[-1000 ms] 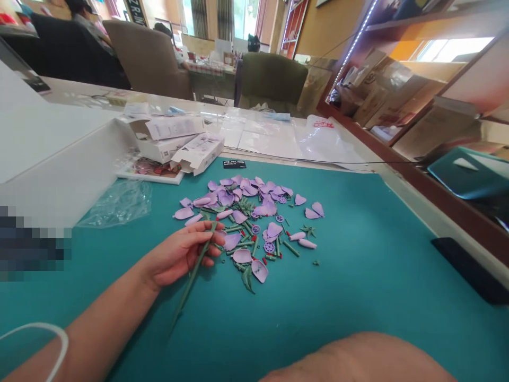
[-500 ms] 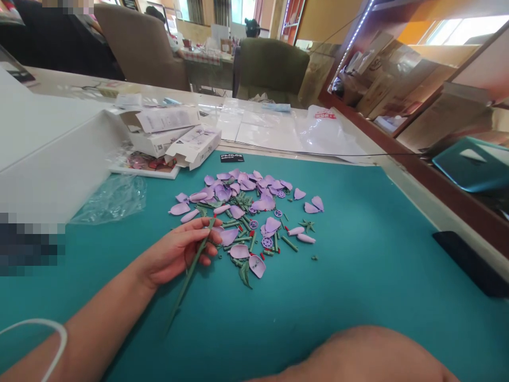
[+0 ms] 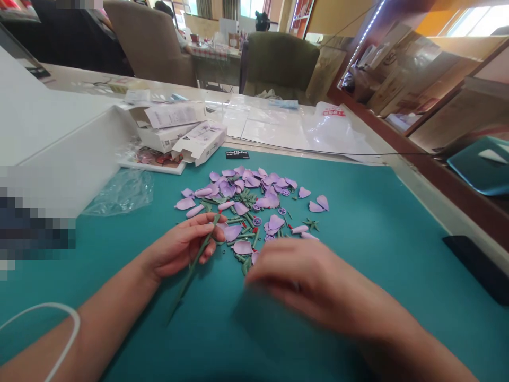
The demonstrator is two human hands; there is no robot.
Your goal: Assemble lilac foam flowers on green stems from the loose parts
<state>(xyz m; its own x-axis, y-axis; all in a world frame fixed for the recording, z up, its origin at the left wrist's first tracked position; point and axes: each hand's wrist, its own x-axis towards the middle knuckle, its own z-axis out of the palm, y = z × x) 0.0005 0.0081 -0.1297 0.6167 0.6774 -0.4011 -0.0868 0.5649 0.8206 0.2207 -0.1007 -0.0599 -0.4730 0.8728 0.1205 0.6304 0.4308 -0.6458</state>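
- Left hand (image 3: 191, 240): the thumb and fingers pinch a long, thin, green, plastic-looking stem (image 3: 187, 281) near its upper end; the remaining fingers curl loosely beneath.
- Stem: slants from the fingertips down toward the wearer, its lower end tapering to a point above the mat.
- Right hand (image 3: 304, 276): blurred, over the near right edge of the loose pieces, fingers directed left; whether it grips anything cannot be told.
- Loose pieces: lilac, cupped petals (image 3: 265, 202) heap toward the far side; short green rods (image 3: 234, 220) and small purple openwork wheels (image 3: 282, 211) lie nearer; a green star-shaped piece (image 3: 312, 224) rests at the right.
- Support: a smooth teal mat (image 3: 358, 196).
- Surroundings: a crumpled clear plastic bag (image 3: 123, 192) at the left; a black rectangular card with white lettering (image 3: 237, 155) beyond the petals, beside an open white carton (image 3: 204, 140).
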